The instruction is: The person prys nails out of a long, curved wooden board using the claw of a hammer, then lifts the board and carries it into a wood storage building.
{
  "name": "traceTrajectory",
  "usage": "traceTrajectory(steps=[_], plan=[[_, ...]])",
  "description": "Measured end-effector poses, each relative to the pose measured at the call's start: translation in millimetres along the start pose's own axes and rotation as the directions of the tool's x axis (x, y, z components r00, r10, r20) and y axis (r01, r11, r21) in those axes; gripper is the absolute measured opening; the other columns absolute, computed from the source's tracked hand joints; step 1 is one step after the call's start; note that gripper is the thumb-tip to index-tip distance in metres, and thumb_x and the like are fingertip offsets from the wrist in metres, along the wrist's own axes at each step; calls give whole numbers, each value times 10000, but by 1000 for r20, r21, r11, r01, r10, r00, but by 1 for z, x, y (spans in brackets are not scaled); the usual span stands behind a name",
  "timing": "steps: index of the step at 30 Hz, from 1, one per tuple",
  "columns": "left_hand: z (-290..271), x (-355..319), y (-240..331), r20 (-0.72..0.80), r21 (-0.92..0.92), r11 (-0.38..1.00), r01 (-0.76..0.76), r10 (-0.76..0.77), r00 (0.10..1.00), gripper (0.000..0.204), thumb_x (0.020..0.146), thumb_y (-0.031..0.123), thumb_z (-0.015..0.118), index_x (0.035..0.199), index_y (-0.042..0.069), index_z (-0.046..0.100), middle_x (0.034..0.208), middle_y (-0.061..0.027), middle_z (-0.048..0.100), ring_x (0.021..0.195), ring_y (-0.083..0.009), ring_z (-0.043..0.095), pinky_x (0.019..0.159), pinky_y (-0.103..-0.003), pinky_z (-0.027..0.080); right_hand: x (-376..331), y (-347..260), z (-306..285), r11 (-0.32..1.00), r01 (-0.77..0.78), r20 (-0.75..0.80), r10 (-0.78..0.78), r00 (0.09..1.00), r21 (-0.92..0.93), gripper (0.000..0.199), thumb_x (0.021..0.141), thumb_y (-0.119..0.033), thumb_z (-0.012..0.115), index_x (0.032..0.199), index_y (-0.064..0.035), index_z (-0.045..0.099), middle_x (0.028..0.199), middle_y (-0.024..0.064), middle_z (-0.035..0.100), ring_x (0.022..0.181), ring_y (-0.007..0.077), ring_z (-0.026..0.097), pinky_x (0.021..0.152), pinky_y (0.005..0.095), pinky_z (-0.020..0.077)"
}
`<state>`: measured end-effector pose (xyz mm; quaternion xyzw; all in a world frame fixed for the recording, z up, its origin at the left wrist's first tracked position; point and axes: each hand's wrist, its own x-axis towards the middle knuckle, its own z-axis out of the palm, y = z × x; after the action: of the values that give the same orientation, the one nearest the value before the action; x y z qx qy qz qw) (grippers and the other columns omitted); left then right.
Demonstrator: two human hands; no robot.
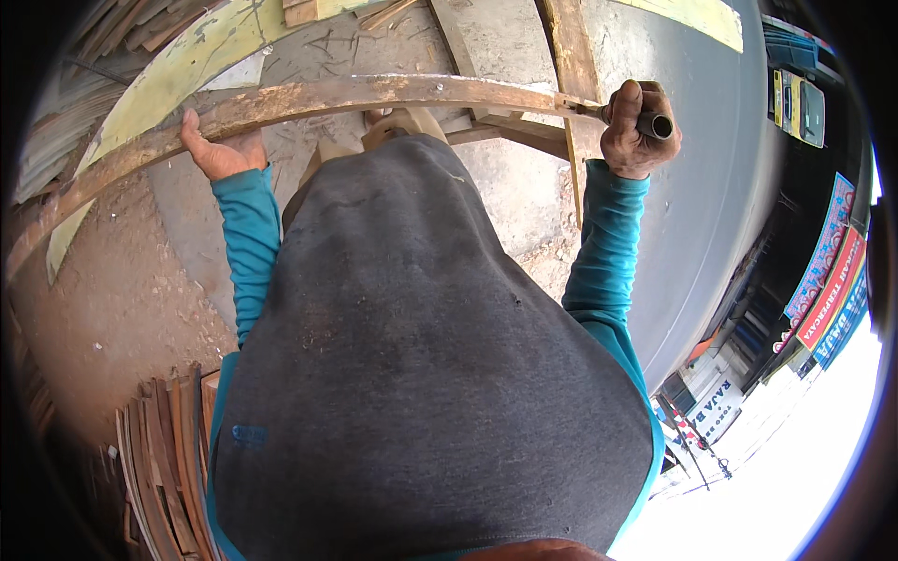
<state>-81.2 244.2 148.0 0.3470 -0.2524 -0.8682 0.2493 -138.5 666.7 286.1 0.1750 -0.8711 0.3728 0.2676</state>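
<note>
"Two bare hands are showing; what are they holding?"

"The left hand (229, 154) is cupping a long board (402, 91) from beneath, its thumb lying at the near edge. Its fingers are hiding, so I cannot tell how firmly they are closing. The right hand (641, 131) is wrapping its fingers round a tool with a tubular handle (659, 125)."

"Where is the board lying?"

"It is spanning the upper view, curving just beyond the hem of a dark shirt (412, 327) and crossing a yellow panel (140, 112) at left. Its right end is meeting the tool's narrow head, or overlapping it; I cannot tell which."

"Which step are we seeing?"

"I am judging it a steadying one: left supporting, right holding the tool at the board's end."

"And the next move?"

"It is probably calling for a steady left palm and a controlled right wrist."
</note>
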Motion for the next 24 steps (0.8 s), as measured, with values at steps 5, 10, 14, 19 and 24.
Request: traceTrajectory(steps=[5, 10, 14, 19, 24], plan=[[2, 1, -2, -13, 28, 1000, -11, 11, 1000, 592, 825, 362, 655, 1342, 102, 529, 1341, -106, 547, 1262, -332, 494, 1036, -585, 403, 12, -24, 7, 998, 23, 69, -28, 997, 66, 260, 888, -87, 711, 698, -15, 549, 630, 75, 575, 538, 149, 507, 509, 268, 411], [1, 2, 0, -14, 22, 1000, -11, 12, 1000, 560, 849, 350, 635, 1339, 100, 531, 1338, -107, 551, 1254, -331, 502, 1039, -574, 409, 24, -37, 4, 965, -245, 261, 214, 941, 92, 223, 918, -97, 687, 746, -14, 572, 681, 47, 580, 615, 122, 500, 574, 267, 411], [4, 2, 3, -54, 6, 1000, 10, -10, 999, 556, 849, 349, 636, 1334, 98, 533, 1330, -107, 558, 1244, -332, 512, 1036, -577, 411, 11, -34, 9, 961, -88, 12, 88, 996, 264, 183, 949, -43, 568, 772, 0, 546, 638, 73, 569, 553, 124, 518, 525, 269, 435], [9, 2, 2, -133, 105, 994, 10, 4, 991, 555, 844, 355, 638, 1329, 105, 538, 1321, -112, 566, 1246, -343, 519, 1004, -595, 434, 10, -35, -10, 924, -122, 90, 96, 991, 363, 179, 907, -164, 593, 846, 5, 585, 784, 113, 612, 698, 184, 614, 644, 314, 504], [-5, 15, 2, -160, 200, 978, 56, -24, 987, 610, 822, 446, 627, 1326, 113, 546, 1349, -115, 558, 1234, -364, 539, 973, -621, 452, 3, -10, -23, 655, -145, -193, 416, 889, 741, 184, 803, -140, 552, 932, -14, 518, 806, 111, 550, 703, 203, 536, 681, 355, 486]])
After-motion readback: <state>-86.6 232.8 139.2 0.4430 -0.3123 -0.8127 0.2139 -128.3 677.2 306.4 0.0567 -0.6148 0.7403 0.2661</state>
